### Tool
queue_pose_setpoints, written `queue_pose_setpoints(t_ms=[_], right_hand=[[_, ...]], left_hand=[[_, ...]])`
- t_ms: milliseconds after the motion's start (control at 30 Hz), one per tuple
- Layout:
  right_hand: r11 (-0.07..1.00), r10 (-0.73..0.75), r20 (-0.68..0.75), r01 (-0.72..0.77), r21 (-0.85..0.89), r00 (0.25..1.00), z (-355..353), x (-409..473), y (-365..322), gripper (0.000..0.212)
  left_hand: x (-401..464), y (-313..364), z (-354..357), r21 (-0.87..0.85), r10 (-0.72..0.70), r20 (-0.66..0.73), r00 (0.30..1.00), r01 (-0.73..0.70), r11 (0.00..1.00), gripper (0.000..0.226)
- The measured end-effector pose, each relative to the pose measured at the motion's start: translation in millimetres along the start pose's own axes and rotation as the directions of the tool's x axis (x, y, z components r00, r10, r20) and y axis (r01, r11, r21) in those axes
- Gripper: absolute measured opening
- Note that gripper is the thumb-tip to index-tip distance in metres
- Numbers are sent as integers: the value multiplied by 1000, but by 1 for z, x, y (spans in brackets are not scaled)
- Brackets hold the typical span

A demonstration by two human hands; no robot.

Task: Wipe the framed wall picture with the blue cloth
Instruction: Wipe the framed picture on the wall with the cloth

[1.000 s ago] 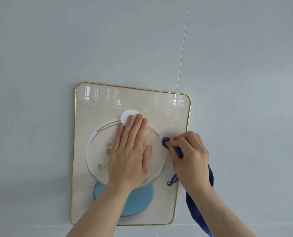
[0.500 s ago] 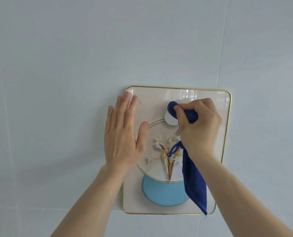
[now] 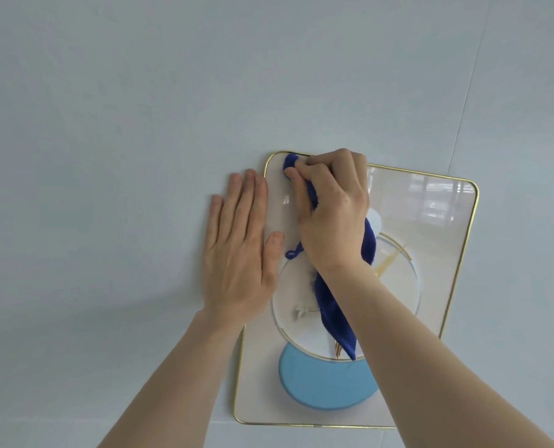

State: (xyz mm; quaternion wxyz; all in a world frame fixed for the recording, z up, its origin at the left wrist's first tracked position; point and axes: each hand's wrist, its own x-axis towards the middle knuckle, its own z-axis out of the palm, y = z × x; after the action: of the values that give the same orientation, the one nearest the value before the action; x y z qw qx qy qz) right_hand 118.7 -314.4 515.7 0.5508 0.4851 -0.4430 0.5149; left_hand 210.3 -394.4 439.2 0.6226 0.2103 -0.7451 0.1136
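Note:
The framed picture (image 3: 437,221) hangs on the wall, with a thin gold rim, a glossy pale face, a white circle and a light blue disc low down. My right hand (image 3: 332,218) is shut on the dark blue cloth (image 3: 332,318) and presses its bunched end into the picture's top left corner. The rest of the cloth hangs down under my wrist across the white circle. My left hand (image 3: 240,250) lies flat with fingers together, mostly on the wall beside the frame's left edge, its thumb resting on the picture.
A plain pale grey-blue wall (image 3: 123,124) surrounds the picture. A thin vertical panel seam (image 3: 466,101) runs down toward the frame's top right. Window reflections show in the glass at the upper right.
My right hand has carried the cloth up and left from the picture's middle to its top left corner. My left hand has slid further left, now mostly off the frame. The view has shifted.

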Motion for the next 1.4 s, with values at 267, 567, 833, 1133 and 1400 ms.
queue_pose_setpoints(t_ms=[267,567,833,1133,1400], right_hand=[[977,-212,302,198,76,929,-9,-26,10,48],[962,-271,381,256,89,884,-24,-54,18,34],[961,-267,453,272,56,851,-39,-70,21,31],[935,-277,643,354,10,714,-101,-148,47,58],[928,-160,758,359,-103,633,-150,-179,43,55]], left_hand=[[-1,1,9,70,-6,-72,997,11,998,68],[-1,1,7,42,-6,-61,998,9,999,68],[-1,0,7,66,-6,-41,999,9,998,69],[-2,0,11,50,-13,-58,998,16,999,71],[-2,1,3,-19,-37,-3,999,37,999,71]])
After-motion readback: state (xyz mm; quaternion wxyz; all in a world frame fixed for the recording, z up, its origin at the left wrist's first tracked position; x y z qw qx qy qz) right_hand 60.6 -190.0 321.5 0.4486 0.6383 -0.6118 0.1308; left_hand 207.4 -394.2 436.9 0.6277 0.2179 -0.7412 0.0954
